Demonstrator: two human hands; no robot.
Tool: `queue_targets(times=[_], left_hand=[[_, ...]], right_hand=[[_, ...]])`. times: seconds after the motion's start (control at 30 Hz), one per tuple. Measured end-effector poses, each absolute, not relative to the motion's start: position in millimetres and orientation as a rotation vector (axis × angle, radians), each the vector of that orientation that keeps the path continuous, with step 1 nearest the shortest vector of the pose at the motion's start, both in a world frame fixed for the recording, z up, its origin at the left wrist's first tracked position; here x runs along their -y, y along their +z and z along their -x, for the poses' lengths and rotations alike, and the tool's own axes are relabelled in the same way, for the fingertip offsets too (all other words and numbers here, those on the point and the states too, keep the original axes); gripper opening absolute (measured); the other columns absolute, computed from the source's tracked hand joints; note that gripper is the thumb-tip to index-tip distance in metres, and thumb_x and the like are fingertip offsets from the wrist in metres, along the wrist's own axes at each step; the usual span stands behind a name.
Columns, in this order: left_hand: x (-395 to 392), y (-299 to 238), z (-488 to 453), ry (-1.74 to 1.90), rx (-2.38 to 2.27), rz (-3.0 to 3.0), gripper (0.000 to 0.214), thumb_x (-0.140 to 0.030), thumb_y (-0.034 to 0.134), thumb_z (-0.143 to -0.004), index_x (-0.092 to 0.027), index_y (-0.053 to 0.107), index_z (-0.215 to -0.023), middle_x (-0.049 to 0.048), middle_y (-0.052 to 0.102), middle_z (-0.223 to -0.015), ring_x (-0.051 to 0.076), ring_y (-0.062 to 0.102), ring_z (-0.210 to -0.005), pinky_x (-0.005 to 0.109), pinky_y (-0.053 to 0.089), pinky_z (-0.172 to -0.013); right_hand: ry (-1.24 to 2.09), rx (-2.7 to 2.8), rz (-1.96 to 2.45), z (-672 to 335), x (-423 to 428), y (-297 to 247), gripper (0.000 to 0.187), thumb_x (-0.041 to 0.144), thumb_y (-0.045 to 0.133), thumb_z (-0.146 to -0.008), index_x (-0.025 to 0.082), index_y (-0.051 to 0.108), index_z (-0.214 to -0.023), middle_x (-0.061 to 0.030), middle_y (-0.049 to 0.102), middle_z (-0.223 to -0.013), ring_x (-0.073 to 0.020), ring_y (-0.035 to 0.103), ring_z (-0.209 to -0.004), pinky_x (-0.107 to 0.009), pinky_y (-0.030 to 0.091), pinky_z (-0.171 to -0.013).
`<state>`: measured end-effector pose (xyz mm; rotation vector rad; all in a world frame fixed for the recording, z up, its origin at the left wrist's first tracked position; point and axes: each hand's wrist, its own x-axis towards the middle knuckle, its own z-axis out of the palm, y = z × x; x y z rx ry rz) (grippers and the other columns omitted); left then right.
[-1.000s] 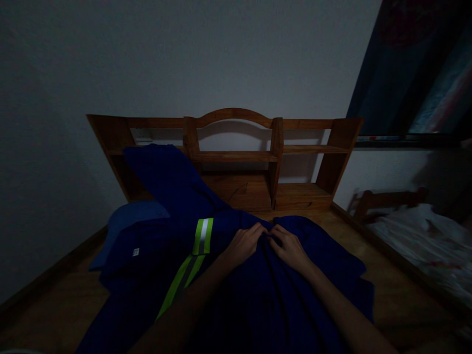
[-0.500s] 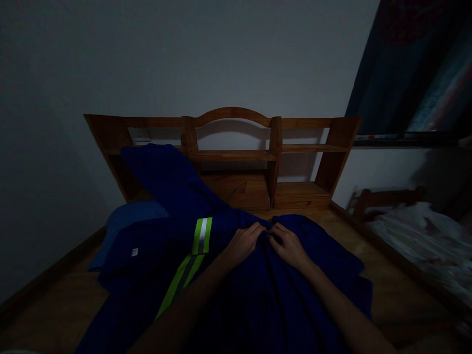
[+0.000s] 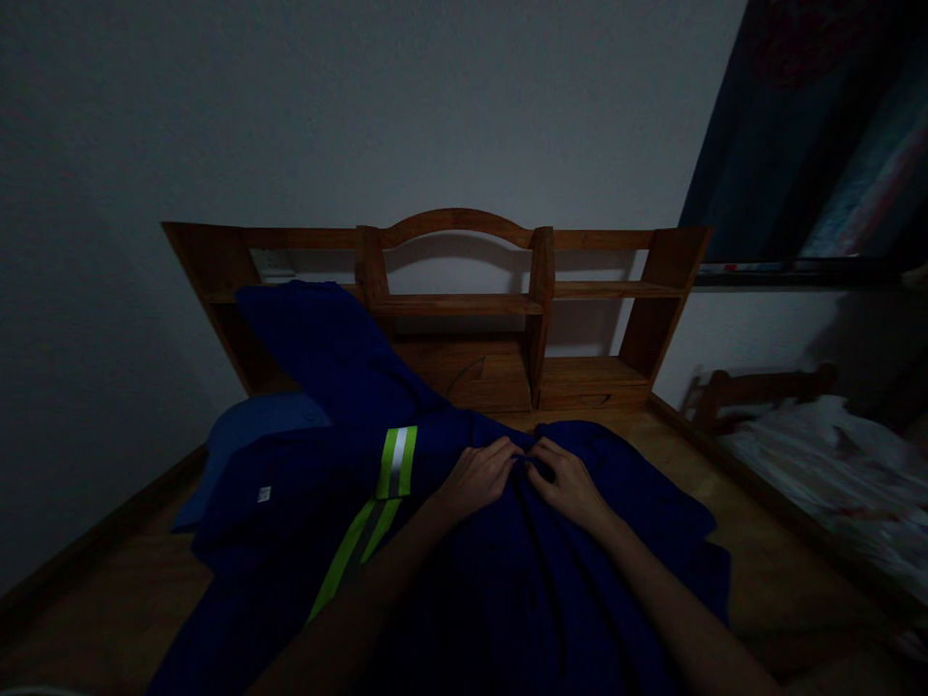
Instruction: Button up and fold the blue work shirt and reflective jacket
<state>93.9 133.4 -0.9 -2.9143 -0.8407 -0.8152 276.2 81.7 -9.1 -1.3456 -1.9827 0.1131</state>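
Note:
Dark blue work clothing (image 3: 478,580) lies spread in front of me, with a yellow-green and silver reflective band (image 3: 396,462) on its left part and a small white label (image 3: 264,494). One long blue piece of it reaches up over the shelf at the back left. Near the middle, my left hand (image 3: 479,474) pinches the cloth with bent fingers. Close beside it, my right hand (image 3: 564,476) grips the same raised fold. The fingertips almost meet, and whatever small part lies between them is too dark to make out.
A wooden headboard with shelves (image 3: 456,305) stands against the wall. A lighter blue cushion-like thing (image 3: 253,425) lies partly under the clothing at left. Bare wooden boards (image 3: 609,416) show around the cloth. At right, beyond the wooden edge, are whitish plastic bags (image 3: 833,464) and a dark window (image 3: 797,145).

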Motion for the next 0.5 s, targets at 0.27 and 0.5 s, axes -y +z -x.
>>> queue_targets(times=[0.27,0.5], left_hand=[[-133.3,-2.4,-95.6,-0.869,0.814,2.917,0.026,-0.025,0.032,-0.095,-0.021,0.054,-0.109,0.0019,0.06,-0.105,0.014,0.059,-0.095,0.023,0.046,-0.075],[-134.9,-5.9,-95.6,-0.924,0.815,2.885,0.027,-0.026,0.034,-0.095,-0.02,0.056,-0.108,0.0031,0.062,-0.1,0.014,0.06,-0.091,0.024,0.046,-0.074]], right_hand=[[0.077,1.969,1.385,-277.0,-84.0,-10.8,0.013,0.021,0.046,-0.087,0.021,0.058,-0.091,-0.0019,0.057,-0.092,-0.0144,0.057,-0.083,-0.025,0.043,-0.076],[0.098,1.98,1.338,-276.5,-83.5,-9.7,0.013,0.018,0.046,-0.086,0.02,0.058,-0.092,-0.0021,0.057,-0.093,-0.0145,0.057,-0.086,-0.026,0.043,-0.078]])
